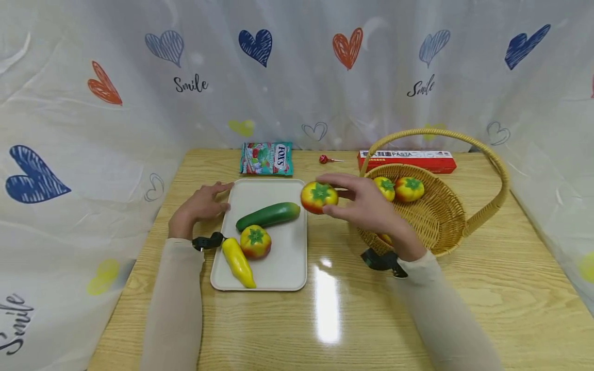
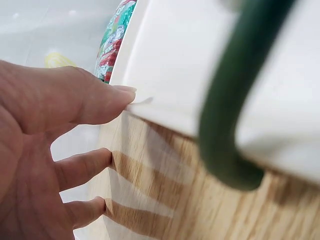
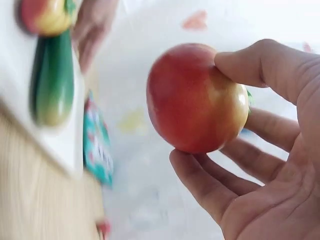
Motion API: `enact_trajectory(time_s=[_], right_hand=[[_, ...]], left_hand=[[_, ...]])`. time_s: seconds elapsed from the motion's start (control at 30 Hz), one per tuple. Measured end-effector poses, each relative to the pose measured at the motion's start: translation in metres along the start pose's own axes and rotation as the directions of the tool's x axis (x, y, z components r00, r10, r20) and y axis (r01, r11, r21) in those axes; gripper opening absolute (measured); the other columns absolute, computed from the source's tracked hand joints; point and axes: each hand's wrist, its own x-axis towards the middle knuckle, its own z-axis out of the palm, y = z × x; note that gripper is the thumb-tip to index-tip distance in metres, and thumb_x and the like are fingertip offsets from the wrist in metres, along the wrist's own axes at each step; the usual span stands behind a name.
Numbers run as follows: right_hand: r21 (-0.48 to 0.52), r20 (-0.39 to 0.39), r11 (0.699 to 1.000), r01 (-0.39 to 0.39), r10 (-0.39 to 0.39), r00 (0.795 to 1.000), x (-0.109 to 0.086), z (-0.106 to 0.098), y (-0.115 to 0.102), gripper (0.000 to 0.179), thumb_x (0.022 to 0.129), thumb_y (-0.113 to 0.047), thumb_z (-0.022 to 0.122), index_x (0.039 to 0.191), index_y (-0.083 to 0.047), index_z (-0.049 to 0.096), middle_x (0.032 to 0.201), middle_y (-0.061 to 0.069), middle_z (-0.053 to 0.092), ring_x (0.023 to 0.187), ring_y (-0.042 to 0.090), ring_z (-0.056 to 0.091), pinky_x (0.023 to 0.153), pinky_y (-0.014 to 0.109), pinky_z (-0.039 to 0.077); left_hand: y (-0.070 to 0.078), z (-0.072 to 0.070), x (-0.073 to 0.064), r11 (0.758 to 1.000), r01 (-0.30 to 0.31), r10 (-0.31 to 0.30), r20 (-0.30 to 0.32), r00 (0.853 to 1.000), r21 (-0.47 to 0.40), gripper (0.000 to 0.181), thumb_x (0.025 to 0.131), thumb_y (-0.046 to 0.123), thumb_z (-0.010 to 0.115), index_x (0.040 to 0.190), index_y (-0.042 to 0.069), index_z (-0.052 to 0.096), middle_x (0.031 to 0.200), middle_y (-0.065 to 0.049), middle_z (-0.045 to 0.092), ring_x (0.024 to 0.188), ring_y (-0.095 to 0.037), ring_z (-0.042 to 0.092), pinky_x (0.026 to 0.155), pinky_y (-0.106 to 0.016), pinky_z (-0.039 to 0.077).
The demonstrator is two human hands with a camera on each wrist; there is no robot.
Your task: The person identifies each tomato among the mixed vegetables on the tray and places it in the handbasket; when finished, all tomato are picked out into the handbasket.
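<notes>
My right hand (image 1: 371,206) pinches a red-and-yellow tomato (image 1: 319,198) with a green star-shaped top, between thumb and fingers. It is held up beside the right edge of a white tray (image 1: 283,268); its red underside shows in the right wrist view. At the tray's upper left corner is my left hand (image 1: 199,206), fingers spread. The left wrist view has its thumb (image 2: 107,102) right at the rim and other fingertips down by the wood. On the tray lie a green cucumber-like vegetable (image 1: 269,215), another tomato (image 1: 256,242) and a yellow pepper (image 1: 238,263).
A wicker basket (image 1: 431,226) with a tall arched handle stands on the right, holding several tomatoes (image 1: 409,189). Along the table's back lie a teal candy bag (image 1: 266,158), a red lollipop (image 1: 323,159) and a red pasta box (image 1: 431,164). A heart-printed curtain (image 1: 297,93) hangs behind.
</notes>
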Motion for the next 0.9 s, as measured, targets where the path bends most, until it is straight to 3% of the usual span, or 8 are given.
enact_trajectory(time_s=[0.13, 0.37, 0.47, 0.53, 0.63, 0.73, 0.9], right_hand=[[-0.056, -0.107, 0.997, -0.045, 0.039, 0.993, -0.036, -0.03, 0.02, 0.055, 0.097, -0.009, 0.083, 0.15, -0.009, 0.067, 0.151, 0.014, 0.067, 0.126, 0.029, 0.072, 0.104, 0.019, 0.058], [-0.117, -0.247, 0.973, -0.197, 0.163, 0.955, -0.086, -0.072, 0.048, 0.052, 0.099, -0.013, 0.082, 0.15, -0.013, 0.068, 0.145, 0.015, 0.07, 0.111, -0.009, 0.067, 0.095, 0.006, 0.054], [-0.141, -0.283, 0.956, -0.258, 0.211, 0.936, -0.099, -0.081, 0.056, 0.052, 0.1, -0.017, 0.081, 0.15, -0.011, 0.068, 0.146, 0.019, 0.068, 0.108, -0.014, 0.065, 0.091, 0.003, 0.052], [-0.154, -0.305, 0.941, -0.301, 0.245, 0.92, -0.104, -0.083, 0.062, 0.052, 0.101, -0.021, 0.082, 0.149, -0.009, 0.068, 0.146, 0.023, 0.068, 0.108, -0.005, 0.069, 0.087, 0.002, 0.052], [-0.172, -0.319, 0.918, -0.358, 0.291, 0.902, -0.107, -0.085, 0.069, 0.053, 0.101, -0.026, 0.081, 0.149, -0.007, 0.068, 0.144, 0.028, 0.067, 0.112, 0.022, 0.077, 0.082, 0.0, 0.05], [-0.179, -0.314, 0.903, -0.39, 0.323, 0.893, -0.108, -0.085, 0.075, 0.055, 0.102, -0.029, 0.08, 0.149, -0.005, 0.067, 0.146, 0.032, 0.066, 0.118, 0.047, 0.074, 0.079, -0.001, 0.048], [-0.191, -0.291, 0.895, -0.402, 0.34, 0.894, -0.108, -0.085, 0.085, 0.056, 0.103, -0.026, 0.079, 0.151, -0.001, 0.064, 0.149, 0.033, 0.063, 0.121, 0.053, 0.072, 0.08, -0.002, 0.045]], left_hand=[[0.001, 0.0, -0.001, 1.0, 0.006, -0.006, 0.003, 1.0, -0.004, 0.072, 0.108, 0.025, 0.063, 0.173, 0.018, 0.034, 0.181, -0.029, 0.015, 0.164, -0.064, -0.001, 0.127, -0.084, 0.008], [0.002, 0.0, -0.002, 1.0, 0.012, -0.012, 0.0, 1.0, -0.007, 0.072, 0.108, 0.026, 0.063, 0.173, 0.018, 0.034, 0.181, -0.029, 0.014, 0.164, -0.064, -0.001, 0.127, -0.084, 0.008], [0.002, 0.0, -0.002, 1.0, 0.009, -0.009, -0.003, 1.0, 0.0, 0.072, 0.108, 0.026, 0.062, 0.173, 0.018, 0.034, 0.181, -0.029, 0.015, 0.164, -0.063, 0.0, 0.127, -0.083, 0.009], [0.002, 0.0, -0.002, 1.0, 0.009, -0.009, -0.004, 1.0, 0.004, 0.072, 0.108, 0.026, 0.062, 0.173, 0.018, 0.034, 0.18, -0.029, 0.015, 0.164, -0.063, 0.001, 0.128, -0.083, 0.01], [0.002, 0.0, -0.002, 1.0, 0.012, -0.012, -0.004, 1.0, 0.002, 0.071, 0.108, 0.026, 0.062, 0.173, 0.018, 0.034, 0.181, -0.029, 0.014, 0.164, -0.063, 0.001, 0.128, -0.083, 0.009], [0.002, 0.0, -0.003, 1.0, 0.014, -0.014, -0.004, 1.0, -0.001, 0.071, 0.109, 0.026, 0.062, 0.173, 0.019, 0.033, 0.181, -0.028, 0.013, 0.164, -0.064, -0.001, 0.127, -0.084, 0.008], [0.002, 0.001, -0.002, 1.0, 0.011, -0.011, -0.003, 1.0, 0.001, 0.071, 0.109, 0.026, 0.062, 0.174, 0.019, 0.033, 0.181, -0.028, 0.013, 0.164, -0.064, -0.001, 0.127, -0.084, 0.007]])
